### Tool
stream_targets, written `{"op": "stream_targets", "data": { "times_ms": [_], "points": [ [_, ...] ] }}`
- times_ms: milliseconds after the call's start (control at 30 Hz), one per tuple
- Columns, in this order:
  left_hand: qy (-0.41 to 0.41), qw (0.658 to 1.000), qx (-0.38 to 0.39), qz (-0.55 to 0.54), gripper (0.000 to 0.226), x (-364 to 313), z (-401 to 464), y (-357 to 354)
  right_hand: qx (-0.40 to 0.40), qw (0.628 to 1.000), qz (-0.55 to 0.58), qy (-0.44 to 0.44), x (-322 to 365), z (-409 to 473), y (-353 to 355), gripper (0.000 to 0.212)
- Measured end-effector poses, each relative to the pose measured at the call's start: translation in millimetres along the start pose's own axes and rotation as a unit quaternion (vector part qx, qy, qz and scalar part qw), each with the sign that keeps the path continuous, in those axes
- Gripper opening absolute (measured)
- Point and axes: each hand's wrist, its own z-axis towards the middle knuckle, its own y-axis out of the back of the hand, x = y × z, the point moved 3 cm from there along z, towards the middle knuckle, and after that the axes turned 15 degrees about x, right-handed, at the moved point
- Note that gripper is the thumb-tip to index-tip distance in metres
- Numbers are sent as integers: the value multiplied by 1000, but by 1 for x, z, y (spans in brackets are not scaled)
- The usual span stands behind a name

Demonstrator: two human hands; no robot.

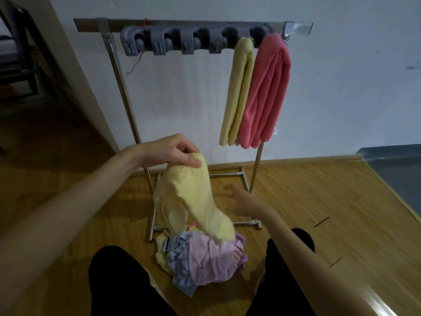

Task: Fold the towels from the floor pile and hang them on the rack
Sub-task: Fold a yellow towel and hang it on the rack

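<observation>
head view shows your left hand [173, 150] at about ten o'clock from the frame's centre, fingers and thumb curled over the top edge of a pale yellow towel [193, 197] and pinching it so the cloth hangs down from that grip. the towel drapes toward five o'clock, its lower end touching the floor pile [200, 258], a heap of lilac, blue and yellow cloths lying on the wooden floor [319, 201] between your dark-trousered knees [118, 281] at six o'clock. your right hand [243, 201] sits just beside the hanging towel at its three o'clock side, blurred, with fingers spread loosely and reaching toward the cloth; you cannot tell whether the fingertips touch it. behind both hands stands the rack [123, 87], a metal frame whose feet rest on the floor against the white wall [182, 99]. along its top bar at twelve o'clock runs a row of grey clip holders [173, 42]. at one o'clock two folded towels hang from that row side by side and touching: a hung yellow towel [237, 92] on the left and a pink towel [266, 92] on the right, both hanging straight down. a dark piece of furniture [18, 53] stands at nine to ten o'clock past the wall corner.
</observation>
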Motion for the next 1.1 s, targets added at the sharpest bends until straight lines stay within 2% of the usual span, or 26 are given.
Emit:
{"op": "stream_targets", "data": {
  "times_ms": [67,100,167,233,300,400,467,567,633,767,867,967,1100],
  "points": [
    [-2,1000,17,10,21,-6,3,-2,-6,974,142,175,26,-8,12,69],
    [-3,1000,23,11,21,-7,4,-3,23,954,198,223,37,-12,16,68],
    [-5,1000,27,7,15,-8,6,-2,87,927,257,259,54,-18,21,63],
    [-1,1000,18,6,14,-7,5,0,132,916,269,267,64,-19,24,55],
    [2,1000,11,2,15,-4,3,4,144,919,257,262,66,-18,28,42],
    [12,1000,4,4,18,4,-2,9,107,935,225,252,65,-19,39,37],
    [24,1000,-6,14,31,9,-6,14,92,935,222,261,65,-23,48,39],
    [40,999,5,9,51,16,-10,17,89,931,219,280,64,-32,66,21],
    [35,999,29,-8,47,17,-11,19,87,934,202,282,62,-38,79,16],
    [6,996,81,-36,26,13,-17,27,60,954,159,245,54,-42,101,22],
    [25,991,112,69,10,4,-14,36,61,954,137,261,61,-47,122,24],
    [68,979,135,133,19,-4,-9,49,97,955,72,271,78,-53,141,27],
    [91,970,133,184,33,-18,-1,64,181,958,-108,195,98,-57,155,33]
  ]
}}
